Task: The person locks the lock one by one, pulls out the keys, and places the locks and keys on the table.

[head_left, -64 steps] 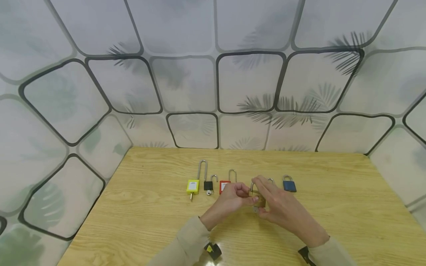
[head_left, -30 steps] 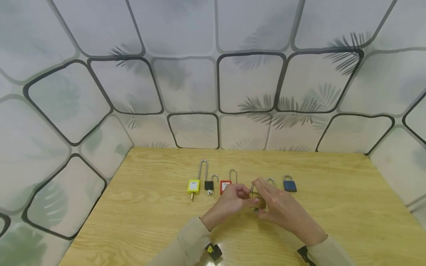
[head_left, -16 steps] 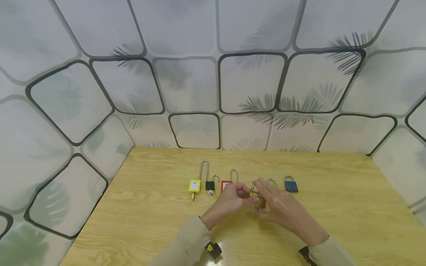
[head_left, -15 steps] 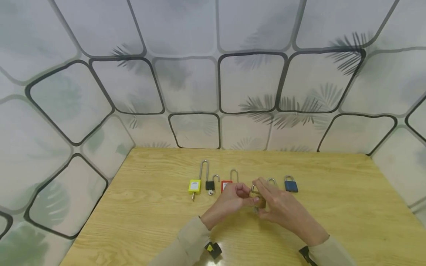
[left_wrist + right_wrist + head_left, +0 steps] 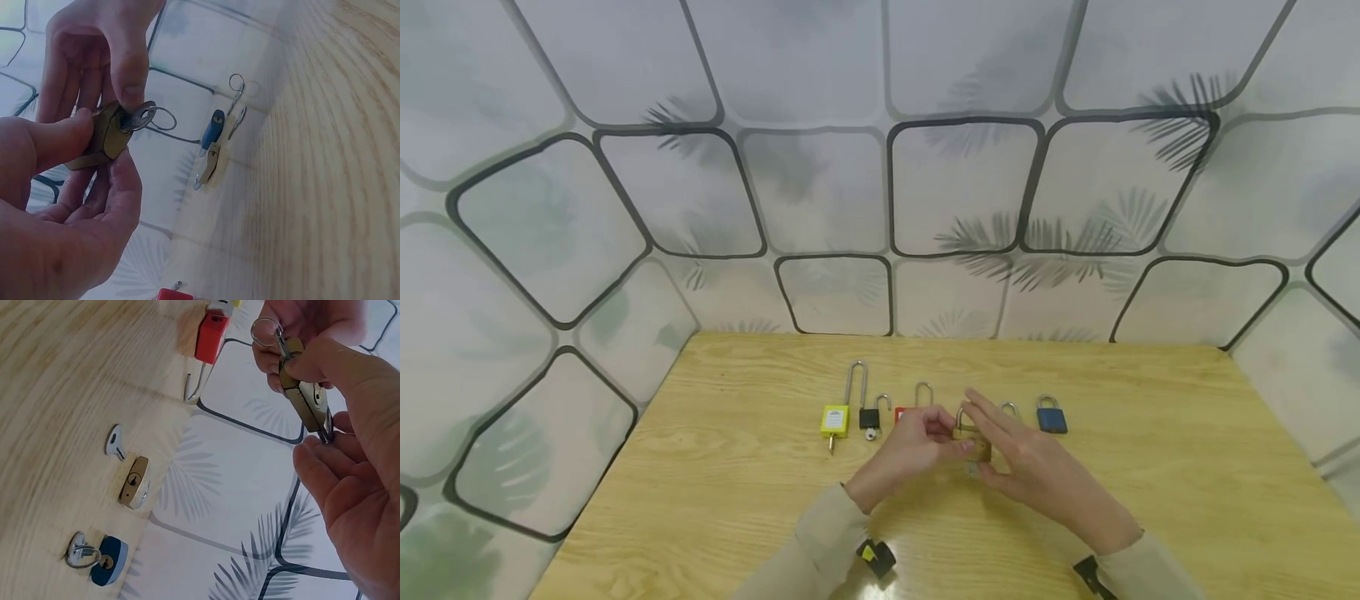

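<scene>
Both hands meet on a brass padlock [image 5: 979, 448] held above the table. A key [image 5: 139, 119] with a ring sits in its underside. My left hand [image 5: 910, 452] grips the padlock body between thumb and fingers. From the other side my right hand [image 5: 1041, 471] holds it: the thumb presses the underside by the key, while the fingertips touch the shackle in the right wrist view. One shackle leg shows in the head view; the fingers cover the rest. Whether the shackle is latched I cannot tell.
On the wooden table [image 5: 1150, 467] lie a yellow padlock [image 5: 835, 419], a black padlock [image 5: 869, 419], a red padlock [image 5: 211, 336], another brass padlock [image 5: 133, 481] with a loose key [image 5: 114, 442] by it, and a blue padlock [image 5: 109, 559]. A patterned fabric wall [image 5: 955, 292] stands behind.
Both hands and the brass padlock have shifted slightly up and left in the head view. My right fingers are lifted a little higher and look straighter. The other padlocks stay put.
</scene>
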A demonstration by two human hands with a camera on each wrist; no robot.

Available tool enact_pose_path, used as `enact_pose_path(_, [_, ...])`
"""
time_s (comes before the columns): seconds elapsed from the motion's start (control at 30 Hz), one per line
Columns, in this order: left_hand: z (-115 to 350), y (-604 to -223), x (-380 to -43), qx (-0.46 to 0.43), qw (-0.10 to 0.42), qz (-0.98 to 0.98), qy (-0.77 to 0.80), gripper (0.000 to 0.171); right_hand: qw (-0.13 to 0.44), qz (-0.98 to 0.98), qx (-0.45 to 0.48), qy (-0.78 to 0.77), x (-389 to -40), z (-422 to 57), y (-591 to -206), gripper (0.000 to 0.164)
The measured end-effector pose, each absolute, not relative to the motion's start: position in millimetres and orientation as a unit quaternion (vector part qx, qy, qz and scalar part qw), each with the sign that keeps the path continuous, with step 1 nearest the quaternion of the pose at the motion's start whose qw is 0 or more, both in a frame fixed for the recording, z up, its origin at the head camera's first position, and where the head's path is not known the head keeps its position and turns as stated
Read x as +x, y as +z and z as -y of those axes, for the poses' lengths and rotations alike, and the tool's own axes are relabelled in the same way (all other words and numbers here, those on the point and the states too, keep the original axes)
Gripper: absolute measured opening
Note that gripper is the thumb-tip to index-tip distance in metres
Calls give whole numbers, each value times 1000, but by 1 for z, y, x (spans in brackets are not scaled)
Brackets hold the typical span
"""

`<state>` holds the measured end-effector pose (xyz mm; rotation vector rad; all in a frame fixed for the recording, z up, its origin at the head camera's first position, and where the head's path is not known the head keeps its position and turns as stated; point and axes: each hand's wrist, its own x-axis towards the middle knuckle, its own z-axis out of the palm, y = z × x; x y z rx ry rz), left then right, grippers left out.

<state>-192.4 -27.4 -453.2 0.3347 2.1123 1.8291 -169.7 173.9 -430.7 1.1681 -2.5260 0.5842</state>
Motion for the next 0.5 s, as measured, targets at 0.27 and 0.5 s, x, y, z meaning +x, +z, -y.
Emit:
enact_pose_path(0.27, [29,-452,-194,97,151,-724,666,22,182,865,393,254,-168,-177,-433,79])
enact_pose_path(0.5, [33,-449,-195,76,140,-697,699,21,162,851,341,365,-166,-179,-442,48])
